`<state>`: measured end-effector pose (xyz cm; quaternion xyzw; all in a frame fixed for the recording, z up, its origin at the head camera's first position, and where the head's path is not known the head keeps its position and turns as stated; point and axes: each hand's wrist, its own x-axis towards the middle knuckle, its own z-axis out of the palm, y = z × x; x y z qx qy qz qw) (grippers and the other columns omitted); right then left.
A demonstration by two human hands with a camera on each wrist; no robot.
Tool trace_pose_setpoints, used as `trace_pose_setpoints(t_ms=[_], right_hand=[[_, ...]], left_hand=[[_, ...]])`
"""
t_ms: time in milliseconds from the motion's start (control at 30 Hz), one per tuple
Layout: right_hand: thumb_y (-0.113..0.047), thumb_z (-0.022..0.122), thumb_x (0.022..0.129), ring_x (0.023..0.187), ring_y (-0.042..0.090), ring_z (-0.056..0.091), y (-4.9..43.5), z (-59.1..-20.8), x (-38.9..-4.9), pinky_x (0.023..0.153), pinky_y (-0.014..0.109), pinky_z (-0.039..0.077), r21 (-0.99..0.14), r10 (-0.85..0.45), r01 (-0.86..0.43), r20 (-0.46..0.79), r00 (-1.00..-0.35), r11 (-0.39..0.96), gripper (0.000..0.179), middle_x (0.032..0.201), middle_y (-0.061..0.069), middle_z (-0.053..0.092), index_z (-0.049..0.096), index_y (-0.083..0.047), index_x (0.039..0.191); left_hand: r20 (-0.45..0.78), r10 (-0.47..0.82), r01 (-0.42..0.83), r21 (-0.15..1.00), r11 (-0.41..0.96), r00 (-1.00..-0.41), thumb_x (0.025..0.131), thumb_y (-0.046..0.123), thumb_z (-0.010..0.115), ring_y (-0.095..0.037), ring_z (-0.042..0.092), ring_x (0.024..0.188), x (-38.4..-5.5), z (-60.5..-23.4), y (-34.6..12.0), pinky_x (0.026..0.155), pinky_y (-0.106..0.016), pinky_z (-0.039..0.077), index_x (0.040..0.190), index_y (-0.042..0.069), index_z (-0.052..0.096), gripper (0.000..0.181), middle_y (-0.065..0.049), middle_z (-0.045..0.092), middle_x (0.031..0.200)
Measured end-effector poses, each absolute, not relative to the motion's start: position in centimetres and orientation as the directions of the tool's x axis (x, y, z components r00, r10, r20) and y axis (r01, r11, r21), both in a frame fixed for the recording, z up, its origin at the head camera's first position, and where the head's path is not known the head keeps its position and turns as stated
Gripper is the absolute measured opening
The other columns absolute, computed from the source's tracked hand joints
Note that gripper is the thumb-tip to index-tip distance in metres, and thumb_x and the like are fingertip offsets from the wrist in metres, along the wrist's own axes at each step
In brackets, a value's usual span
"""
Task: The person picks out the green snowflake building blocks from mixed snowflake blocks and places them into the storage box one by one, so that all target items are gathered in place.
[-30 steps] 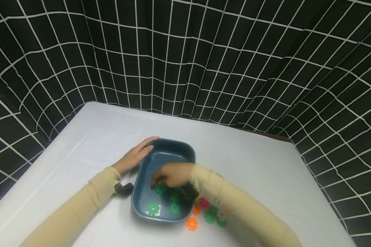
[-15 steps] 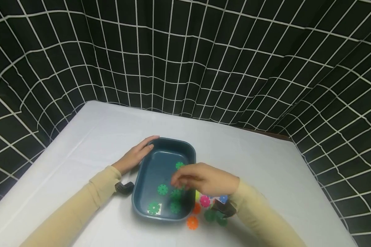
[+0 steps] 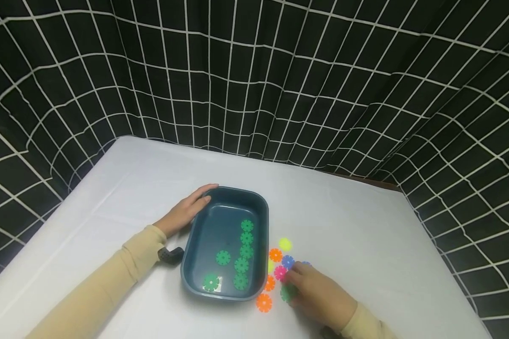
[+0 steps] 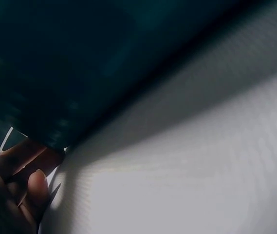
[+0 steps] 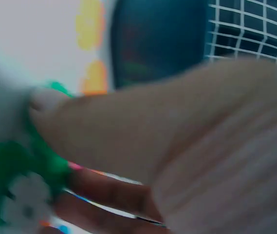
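Observation:
My left hand [image 3: 184, 212] rests against the far left corner of a dark blue plastic bin [image 3: 189, 245], its fingers fairly straight at the rim. Several green notched snowflake discs [image 3: 223, 257] lie flat on the bin's floor, most in a column along its right side. Right of the bin, my right hand [image 3: 322, 294] reaches down into a small group of loose discs. Its thumb and fingers pinch a green disc [image 5: 50, 163] in the blurred right wrist view; a whitish disc [image 5: 28, 200] lies close by. The hand partly covers the green disc [image 3: 286, 293] in the head view.
Loose orange [image 3: 264, 302], pink [image 3: 280, 273], blue [image 3: 288, 262] and yellow discs [image 3: 285, 244] lie beside the bin's right wall on a white-covered table [image 3: 343, 221]. A black curtain with white grid lines [image 3: 254, 84] stands behind and at both sides.
My right hand has left the bin and moved right, down to the loose discs. More green discs now show in the bin's right column. The left hand stays at the rim.

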<state>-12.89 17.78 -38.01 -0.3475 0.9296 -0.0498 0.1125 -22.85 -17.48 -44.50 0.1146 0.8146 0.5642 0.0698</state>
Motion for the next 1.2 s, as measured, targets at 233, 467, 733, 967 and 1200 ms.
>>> trace_pose_setpoints(t_ms=[233, 467, 733, 967, 1200], right_hand=[[-0.013, 0.081, 0.075, 0.08, 0.007, 0.047, 17.8, -39.1, -12.7, 0.074, 0.024, 0.056, -0.21, -0.657, -0.625, -0.161, -0.737, 0.752, 0.03, 0.09, -0.01, 0.053, 0.062, -0.019, 0.098], [-0.016, 0.075, 0.082, 0.07, 0.002, 0.046, 18.4, -38.4, -13.1, 0.064, 0.021, 0.048, -0.44, -0.68, -0.567, -0.151, -0.717, 0.696, 0.018, 0.077, -0.016, 0.053, 0.058, -0.022, 0.084], [0.004, 0.07, 0.083, 0.085, 0.006, 0.061, 19.4, -35.3, -15.1, 0.078, 0.026, 0.057, -0.597, -0.791, -0.674, 0.103, -0.603, 0.436, 0.034, 0.096, -0.009, 0.064, 0.06, -0.02, 0.103], [0.001, 0.066, 0.088, 0.083, 0.01, 0.067, 17.9, -33.5, -17.4, 0.078, 0.026, 0.058, -0.642, -0.691, -0.604, 0.157, -0.706, 0.471, 0.037, 0.099, -0.004, 0.068, 0.061, -0.016, 0.12], [-0.01, 0.065, 0.092, 0.089, 0.014, 0.065, 13.6, -31.3, -20.9, 0.084, 0.032, 0.057, -0.67, -0.614, -0.53, 0.139, -0.777, 0.519, 0.013, 0.098, -0.003, 0.069, 0.066, -0.015, 0.104]], left_hand=[[0.023, 0.262, 0.114, 0.935, 0.335, -0.965, 0.101, 0.053, 0.033, -0.025, 0.02, 0.146, -22.8, -44.4, -17.6, 0.113, -0.065, 0.015, 0.146, 0.044, 0.029, 0.047, 0.008, 0.028, 0.156], [0.021, 0.276, 0.113, 0.94, 0.322, -0.961, 0.1, 0.054, 0.034, -0.024, 0.02, 0.146, -22.9, -44.3, -17.3, 0.114, -0.063, 0.015, 0.145, 0.047, 0.03, 0.045, 0.01, 0.028, 0.155], [0.016, 0.263, 0.103, 0.942, 0.32, -0.965, 0.099, 0.056, 0.035, -0.022, 0.022, 0.146, -22.9, -44.2, -17.3, 0.113, -0.063, 0.017, 0.143, 0.051, 0.032, 0.044, 0.012, 0.03, 0.154], [0.027, 0.268, 0.116, 0.939, 0.323, -0.963, 0.1, 0.052, 0.034, -0.025, 0.021, 0.146, -22.9, -44.4, -17.5, 0.113, -0.064, 0.016, 0.145, 0.045, 0.031, 0.045, 0.008, 0.029, 0.155], [0.036, 0.264, 0.128, 0.931, 0.341, -0.964, 0.101, 0.054, 0.033, -0.025, 0.021, 0.146, -23.0, -44.7, -17.3, 0.113, -0.063, 0.016, 0.146, 0.045, 0.03, 0.046, 0.008, 0.029, 0.156]])
